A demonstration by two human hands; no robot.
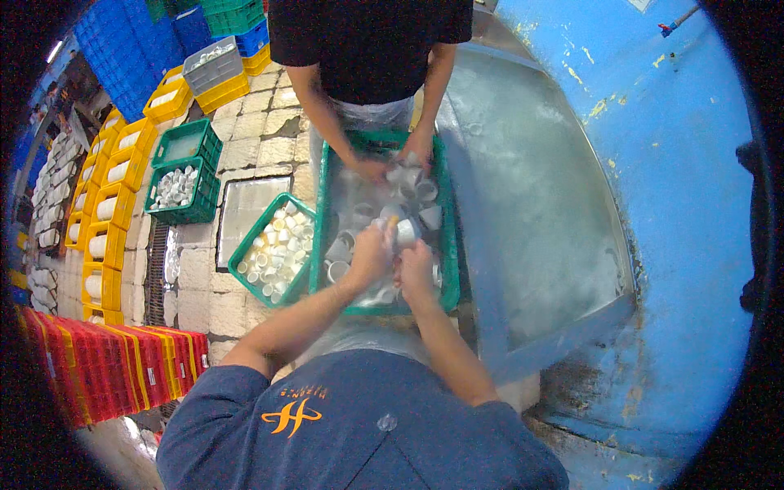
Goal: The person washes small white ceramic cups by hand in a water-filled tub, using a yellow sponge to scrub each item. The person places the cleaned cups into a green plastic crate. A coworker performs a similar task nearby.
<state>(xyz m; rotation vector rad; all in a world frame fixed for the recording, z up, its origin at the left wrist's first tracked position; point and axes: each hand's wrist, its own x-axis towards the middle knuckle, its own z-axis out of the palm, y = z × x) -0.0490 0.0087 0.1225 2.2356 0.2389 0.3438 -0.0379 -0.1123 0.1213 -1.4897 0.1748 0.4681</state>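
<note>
In front of me stands a large green crate [452,245] filled with cloudy water and several white cups [340,270]. My right hand [415,268] is closed on a white cup [405,234], held just above the others. Close against that cup is my left hand [372,251], its fingers curled. A small yellowish thing [392,221] shows at the left fingertips, too blurred to name. Whether the left hand also grips the cup is hidden.
Across the crate, another person's hands [416,150] reach among the cups. Left of it sits a smaller green crate [238,260] of small white pieces. Farther left are stacked green crates [214,151], yellow crates [120,200] and red crates [131,367]. A water-filled tank [555,196] lies right.
</note>
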